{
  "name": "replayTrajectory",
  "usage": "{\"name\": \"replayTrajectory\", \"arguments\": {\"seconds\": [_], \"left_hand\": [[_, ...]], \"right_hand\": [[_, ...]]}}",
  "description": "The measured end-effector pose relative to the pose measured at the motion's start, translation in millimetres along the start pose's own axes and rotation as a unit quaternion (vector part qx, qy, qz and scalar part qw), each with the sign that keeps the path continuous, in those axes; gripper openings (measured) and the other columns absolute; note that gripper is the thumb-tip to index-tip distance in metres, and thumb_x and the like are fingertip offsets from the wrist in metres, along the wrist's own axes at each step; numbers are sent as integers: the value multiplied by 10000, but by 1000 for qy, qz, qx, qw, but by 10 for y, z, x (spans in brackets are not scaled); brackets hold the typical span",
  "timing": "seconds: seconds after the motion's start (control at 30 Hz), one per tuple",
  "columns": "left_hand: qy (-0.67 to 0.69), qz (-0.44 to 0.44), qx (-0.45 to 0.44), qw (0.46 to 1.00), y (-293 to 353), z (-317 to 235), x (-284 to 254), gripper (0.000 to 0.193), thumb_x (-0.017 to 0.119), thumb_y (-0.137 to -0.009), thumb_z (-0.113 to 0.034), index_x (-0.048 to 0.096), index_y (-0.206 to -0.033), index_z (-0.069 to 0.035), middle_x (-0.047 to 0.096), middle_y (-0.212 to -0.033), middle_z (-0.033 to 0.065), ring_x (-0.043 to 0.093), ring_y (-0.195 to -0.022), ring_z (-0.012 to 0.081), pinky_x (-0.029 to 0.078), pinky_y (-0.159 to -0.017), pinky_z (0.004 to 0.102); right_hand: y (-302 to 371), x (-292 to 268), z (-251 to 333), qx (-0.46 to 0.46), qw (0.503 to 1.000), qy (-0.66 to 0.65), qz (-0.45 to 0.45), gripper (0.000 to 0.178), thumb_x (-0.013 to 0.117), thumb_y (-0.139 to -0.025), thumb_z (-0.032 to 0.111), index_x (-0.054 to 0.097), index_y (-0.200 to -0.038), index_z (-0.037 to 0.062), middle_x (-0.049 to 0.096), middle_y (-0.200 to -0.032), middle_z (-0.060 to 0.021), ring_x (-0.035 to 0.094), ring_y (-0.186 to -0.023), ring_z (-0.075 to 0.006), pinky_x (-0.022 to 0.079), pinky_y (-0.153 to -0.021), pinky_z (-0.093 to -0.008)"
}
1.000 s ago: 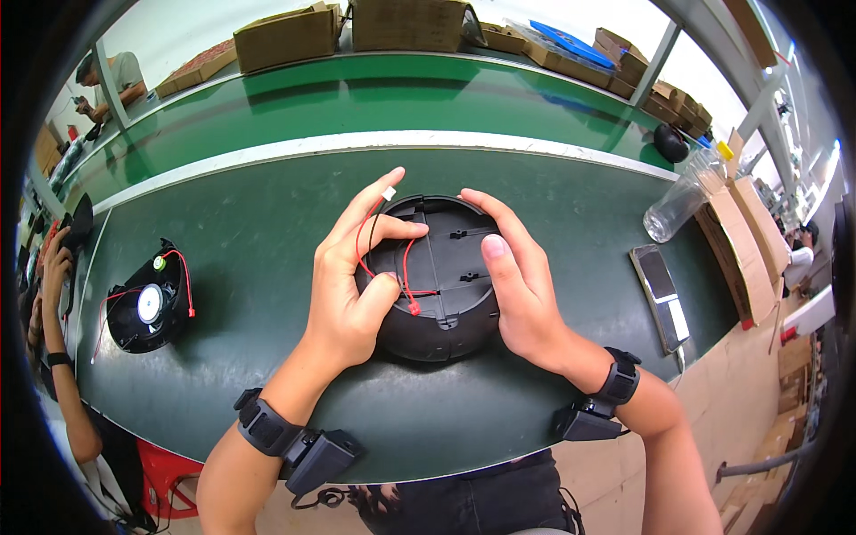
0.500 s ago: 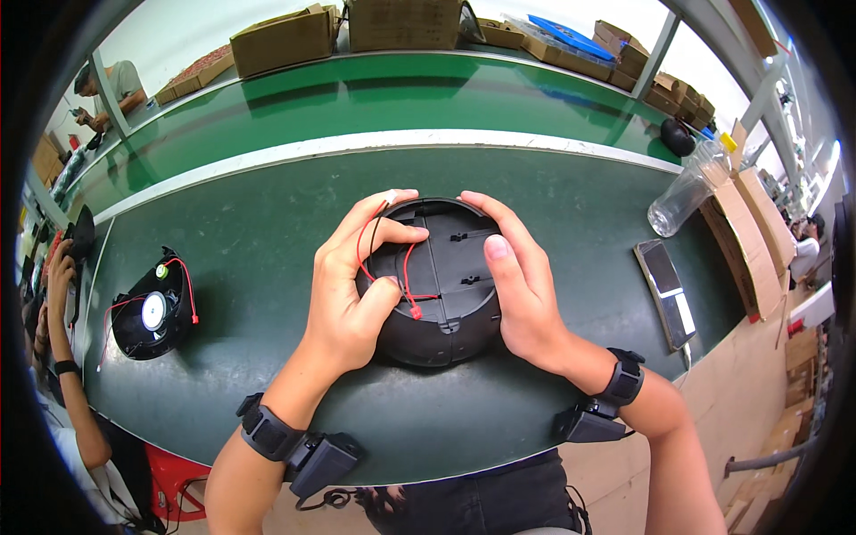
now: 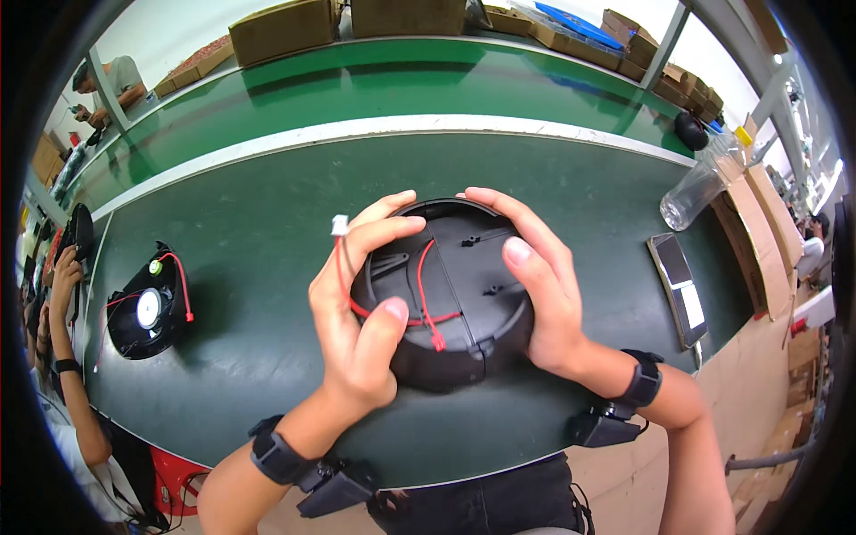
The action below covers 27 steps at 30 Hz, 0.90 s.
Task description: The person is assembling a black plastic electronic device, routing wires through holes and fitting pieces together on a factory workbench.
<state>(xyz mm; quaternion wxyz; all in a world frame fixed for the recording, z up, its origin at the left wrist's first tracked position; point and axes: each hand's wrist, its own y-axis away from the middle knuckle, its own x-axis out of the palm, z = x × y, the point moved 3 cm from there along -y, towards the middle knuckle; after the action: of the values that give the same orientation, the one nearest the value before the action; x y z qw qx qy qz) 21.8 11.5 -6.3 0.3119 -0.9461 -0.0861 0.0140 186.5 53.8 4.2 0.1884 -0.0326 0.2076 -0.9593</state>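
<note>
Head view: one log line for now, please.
left hand: grips left side of housing | right hand: grips right side | red plug: at housing's near rim | white plug: beside left hand

Black wrist straps (image 3: pixel 278 453), dark trousers (image 3: pixel 481 501)

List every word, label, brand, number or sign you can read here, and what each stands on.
No text can be read.
Round black housing: no readable marking.
Handheld device with a dark screen: anything on it is too small to read.
Cardboard box at the back: any print is too blurred.
Clear bottle: no readable label.
</note>
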Motion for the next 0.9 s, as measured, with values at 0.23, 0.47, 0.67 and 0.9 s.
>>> {"name": "replayTrajectory", "arguments": {"seconds": [0.23, 0.47, 0.67, 0.9], "left_hand": [[14, -35, -40, 998, -9, 34, 29, 587, 537, -756, -369, 581, -1126, 84, 531, -1265, 291, 523, -1178, 329, 349, -1042, 400], [55, -21, -76, 995, -42, 58, 51, 812, 549, -781, -492, 400, -1354, 64, 447, -1359, 274, 471, -1238, 326, 327, -1065, 420], [100, 145, -120, 977, -178, 81, -4, 1010, 655, -702, -413, 186, -1486, 16, 285, -1490, 222, 320, -1372, 310, 218, -1136, 394], [-20, 315, -78, 946, -341, 73, -179, 1195, 905, -465, -185, 275, -1467, -22, 375, -1451, 142, 360, -1355, 262, 262, -1131, 364]], "right_hand": [[-5, 1, -72, 58, 996, -67, -24, 635, 520, -832, 330, 454, -1313, -80, 523, -1283, -189, 512, -1179, -237, 374, -1019, -327], [-10, -10, -129, 2, 994, -104, -16, 590, 582, -806, 212, 458, -1313, -61, 547, -1227, -173, 504, -1157, -220, 357, -1020, -325], [-55, -170, -156, -10, 998, -62, 11, 566, 611, -800, 169, 466, -1304, -46, 564, -1188, -151, 519, -1125, -207, 371, -1006, -321], [-61, -192, -149, -13, 999, -36, 21, 521, 597, -821, 156, 485, -1289, -42, 582, -1188, -151, 540, -1108, -205, 398, -984, -320]]}}
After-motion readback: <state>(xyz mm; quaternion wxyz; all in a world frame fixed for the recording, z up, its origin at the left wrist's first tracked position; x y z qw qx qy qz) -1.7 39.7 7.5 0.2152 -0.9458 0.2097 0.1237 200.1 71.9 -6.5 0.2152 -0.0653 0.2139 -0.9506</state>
